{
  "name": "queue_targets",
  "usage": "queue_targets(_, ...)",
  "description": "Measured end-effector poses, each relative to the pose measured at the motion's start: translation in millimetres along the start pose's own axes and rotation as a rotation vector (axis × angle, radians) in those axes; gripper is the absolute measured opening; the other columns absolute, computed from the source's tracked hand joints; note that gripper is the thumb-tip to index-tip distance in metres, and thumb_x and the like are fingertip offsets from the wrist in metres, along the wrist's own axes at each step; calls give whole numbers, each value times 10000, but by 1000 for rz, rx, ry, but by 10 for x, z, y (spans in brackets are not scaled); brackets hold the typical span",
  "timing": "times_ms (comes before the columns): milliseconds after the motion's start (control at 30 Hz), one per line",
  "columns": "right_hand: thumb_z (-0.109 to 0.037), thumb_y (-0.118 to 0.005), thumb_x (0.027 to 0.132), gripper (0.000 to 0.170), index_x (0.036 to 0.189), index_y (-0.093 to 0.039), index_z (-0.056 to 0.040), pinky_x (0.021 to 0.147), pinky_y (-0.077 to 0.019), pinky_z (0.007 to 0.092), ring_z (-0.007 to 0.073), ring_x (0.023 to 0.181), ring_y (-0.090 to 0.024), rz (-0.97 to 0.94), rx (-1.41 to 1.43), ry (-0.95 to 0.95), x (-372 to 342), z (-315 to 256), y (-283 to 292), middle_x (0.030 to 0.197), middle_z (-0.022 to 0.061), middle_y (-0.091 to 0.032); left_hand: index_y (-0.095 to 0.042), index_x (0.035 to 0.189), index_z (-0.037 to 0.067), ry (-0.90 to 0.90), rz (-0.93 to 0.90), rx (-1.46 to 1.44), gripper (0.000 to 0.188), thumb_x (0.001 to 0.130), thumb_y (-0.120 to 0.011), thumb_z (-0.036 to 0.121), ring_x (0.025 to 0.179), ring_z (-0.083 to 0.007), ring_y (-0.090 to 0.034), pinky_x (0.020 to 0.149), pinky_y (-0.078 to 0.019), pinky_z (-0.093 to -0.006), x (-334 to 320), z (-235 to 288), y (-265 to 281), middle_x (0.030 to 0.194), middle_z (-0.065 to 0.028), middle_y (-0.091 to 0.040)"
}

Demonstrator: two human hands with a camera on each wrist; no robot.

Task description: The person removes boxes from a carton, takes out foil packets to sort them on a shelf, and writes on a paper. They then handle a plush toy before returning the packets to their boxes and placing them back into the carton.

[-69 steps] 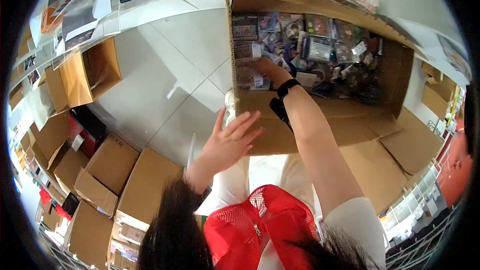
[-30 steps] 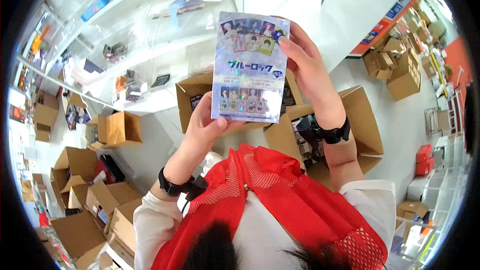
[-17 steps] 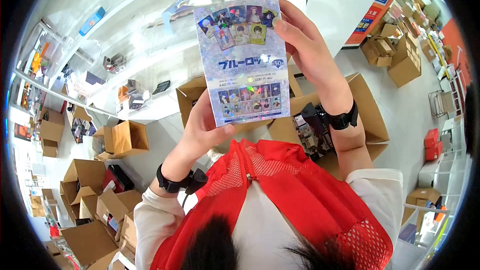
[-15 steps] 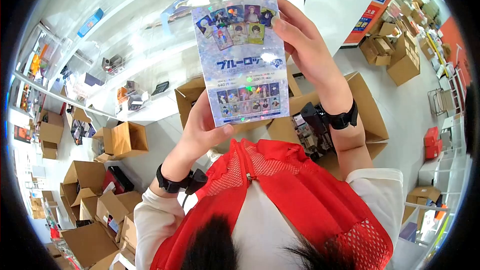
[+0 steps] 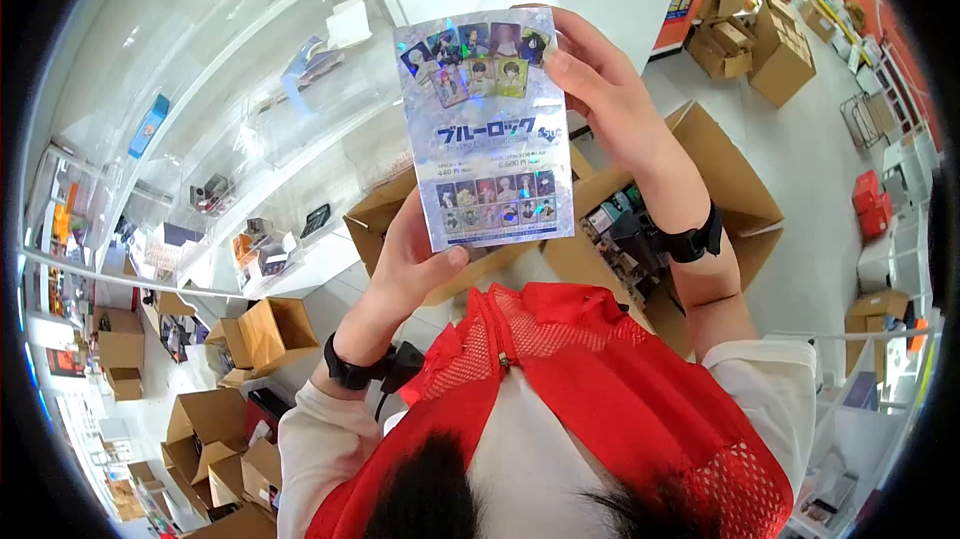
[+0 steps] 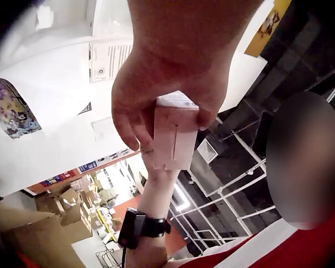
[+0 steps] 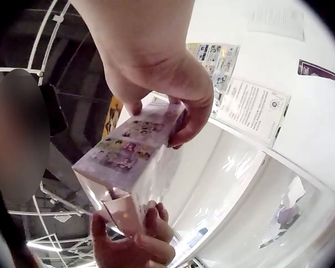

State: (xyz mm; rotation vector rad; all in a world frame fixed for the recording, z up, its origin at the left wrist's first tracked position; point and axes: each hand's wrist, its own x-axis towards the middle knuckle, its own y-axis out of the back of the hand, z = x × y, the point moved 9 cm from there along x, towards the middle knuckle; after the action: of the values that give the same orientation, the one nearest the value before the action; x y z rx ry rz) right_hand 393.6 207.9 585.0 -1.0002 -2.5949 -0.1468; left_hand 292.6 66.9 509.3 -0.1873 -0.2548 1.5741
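Observation:
Both hands hold a shiny card box (image 5: 490, 144) up in front of the chest, its printed front with rows of character cards facing the head camera. My left hand (image 5: 408, 257) grips the lower left corner, thumb on the front. At the upper right edge, my right hand (image 5: 598, 79) grips it with the thumb on the front and the fingers behind. In the left wrist view the box's plain end (image 6: 175, 137) shows between thumb and fingers. From the right wrist, the box (image 7: 125, 148) appears tilted, with its end flaps facing the left hand (image 7: 135, 243).
Below the hands stand open cartons, one on the right (image 5: 725, 189) with small packaged goods and another (image 5: 375, 224) partly hidden by the card box. Clear shelving (image 5: 270, 69) spans the left. More cartons (image 5: 225, 449) sit at lower left, and others (image 5: 780, 54) at far right.
Earlier the right hand reached into a carton of small goods and the left was free. Now both hold the card box raised. Lately the box stays nearly still while the head view has turned.

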Motion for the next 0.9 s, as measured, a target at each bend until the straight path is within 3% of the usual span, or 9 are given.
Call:
queue_targets(300, -298, -527, 853, 556, 1294, -327, -23, 863, -403, 281, 127, 1028, -494, 92, 22, -62, -16, -95, -160, 1139, 57, -506, -235, 1313, -8, 15, -79, -11, 724, 748, -660, 148, 1146, -157, -408, 973, -304, -315, -127, 293, 29, 1236, -75, -431)
queue_targets(400, -302, -545, 840, 575, 1284, -329, -7, 872, -394, 288, 133, 1029, -489, 37, 95, -33, -43, 2, -143, 1142, 68, -501, -238, 1309, -10, 1, -55, 35, 711, 742, -651, 108, 1144, -160, -407, 971, -305, -315, -112, 171, 59, 1235, -76, -429)
queue_targets(467, -251, -560, 837, 533, 1265, -350, -14, 774, -408, 253, 107, 918, -499, -44, 130, 94, -32, -102, -290, 1036, 47, -532, -244, 1303, -12, -15, -32, 86, 702, 732, -644, 71, 1144, -164, -405, 969, -305, -315, -204, 222, 127, 1231, -80, -428)
queue_targets(500, -226, -567, 835, 512, 1255, -361, -17, 724, -415, 236, 94, 862, -504, -86, 143, 154, 13, -73, -509, 982, 37, -548, -247, 1299, -13, -21, -16, 123, 699, 726, -641, 53, 1145, -167, -403, 968, -304, -315, -304, 225, 328, 1229, -83, -427)
queue_targets(567, -100, -594, 797, 553, 1262, -313, 2, 856, -419, 291, 165, 1048, -491, -124, 150, 224, 150, -21, -974, 1154, 98, -479, -251, 1293, -15, -71, 43, 223, 697, 713, -637, 25, 1148, -173, -399, 969, -300, -318, -419, 331, 850, 1226, -94, -425)
queue_targets(667, -57, -642, 738, 595, 1241, -328, -7, 908, -412, 340, 196, 1120, -448, -141, 29, 357, 199, 1, -1382, 1236, 117, -405, -245, 1293, -21, -216, 164, 390, 712, 701, -639, 16, 1159, -194, -387, 977, -292, -334, -578, 539, 1317, 1232, -126, -413)
queue_targets(767, -55, -653, 709, 584, 1225, -379, -48, 926, -398, 340, 201, 1130, -436, -198, -120, 457, 179, 23, -1686, 1229, 113, -412, -239, 1299, -18, -395, 238, 667, 727, 695, -643, 18, 1149, -209, -401, 974, -300, -342, -701, 767, 1604, 1225, -133, -423)
queue_targets(900, -64, -683, 642, 585, 1172, -434, -52, 884, -404, 358, 243, 1098, -456, -155, -281, 461, 270, 29, -1922, 1207, 125, -431, -312, 1268, -20, -350, 254, 521, 711, 681, -706, 60, 1092, -189, -452, 941, -343, -326, -689, 883, 1863, 1181, -109, -465)
